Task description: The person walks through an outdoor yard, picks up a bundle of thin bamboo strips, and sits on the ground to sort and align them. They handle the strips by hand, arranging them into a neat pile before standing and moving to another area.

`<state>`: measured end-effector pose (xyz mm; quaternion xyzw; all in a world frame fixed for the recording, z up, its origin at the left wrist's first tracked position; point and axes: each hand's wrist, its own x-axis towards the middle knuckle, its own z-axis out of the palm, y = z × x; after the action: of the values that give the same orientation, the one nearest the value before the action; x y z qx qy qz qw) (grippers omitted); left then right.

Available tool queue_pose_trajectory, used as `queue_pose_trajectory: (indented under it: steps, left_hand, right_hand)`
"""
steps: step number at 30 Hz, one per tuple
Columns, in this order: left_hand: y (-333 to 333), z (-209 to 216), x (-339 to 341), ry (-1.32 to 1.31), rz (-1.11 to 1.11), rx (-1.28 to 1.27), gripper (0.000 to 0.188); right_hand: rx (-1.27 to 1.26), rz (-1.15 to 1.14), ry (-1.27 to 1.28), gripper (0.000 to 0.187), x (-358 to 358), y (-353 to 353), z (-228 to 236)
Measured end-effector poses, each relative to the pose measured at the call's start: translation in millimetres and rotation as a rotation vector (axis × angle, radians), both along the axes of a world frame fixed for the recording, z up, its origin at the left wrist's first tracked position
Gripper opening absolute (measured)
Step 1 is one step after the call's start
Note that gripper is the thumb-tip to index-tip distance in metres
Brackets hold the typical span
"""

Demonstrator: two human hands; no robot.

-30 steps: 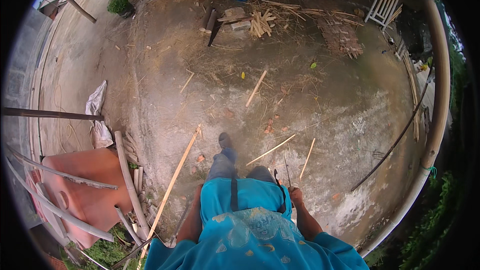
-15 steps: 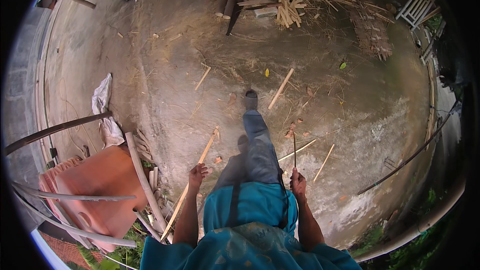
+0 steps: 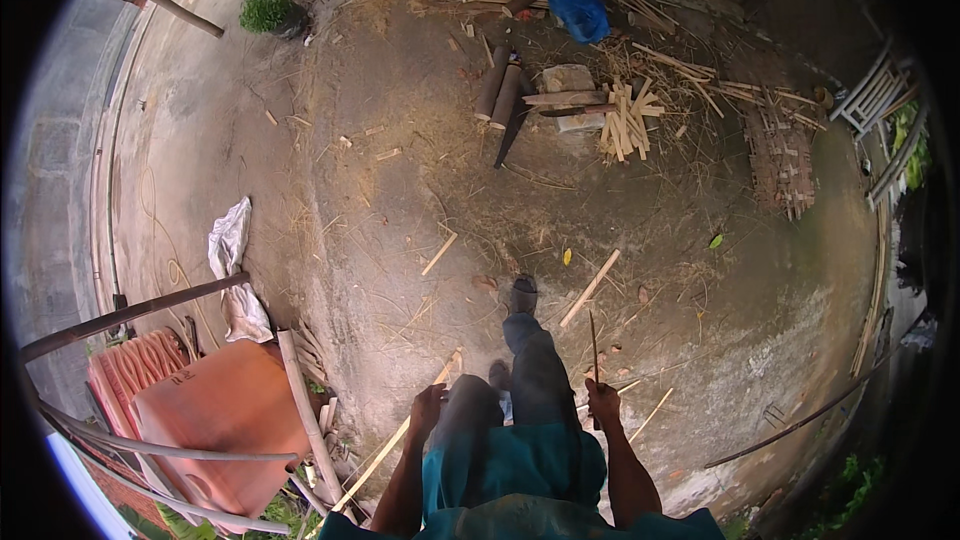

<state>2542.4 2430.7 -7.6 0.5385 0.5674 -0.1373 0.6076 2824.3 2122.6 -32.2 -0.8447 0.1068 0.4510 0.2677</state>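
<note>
My right hand is closed round the handle of a knife, whose narrow dark blade points forward, away from me. At the left, my left hand hangs beside my knee with its fingers loosely curled and apart; nothing shows in it. Below that hand a long pale bamboo strip runs across the ground, partly hidden by the hand and arm. Two more strips lie ahead, a wider bamboo strip beyond my front foot and a thin strip right of the knife.
Orange-red roof tiles stand at the left among poles. Far ahead are dark cylinders, a stone block, a pile of split bamboo pieces and a blue plastic bag. A white sack lies left; a bamboo rack stands far right.
My view has tilted up, so ground things sit lower and more shows at the far end. My legs have moved in a step. The knife stays in my right hand.
</note>
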Motion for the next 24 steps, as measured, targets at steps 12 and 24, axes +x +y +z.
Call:
queue_pose_trajectory:
  steps: [12,24]
  left_hand:
    - [148,34,111,-0.129,-0.109,0.052,0.059]
    - [412,20,144,-0.093,0.102,0.030,0.067]
  right_hand:
    - [0.057,-0.198,-0.055,0.044,130,161,-5]
    - [-0.241,0.108,-0.030,0.058,78,308,10]
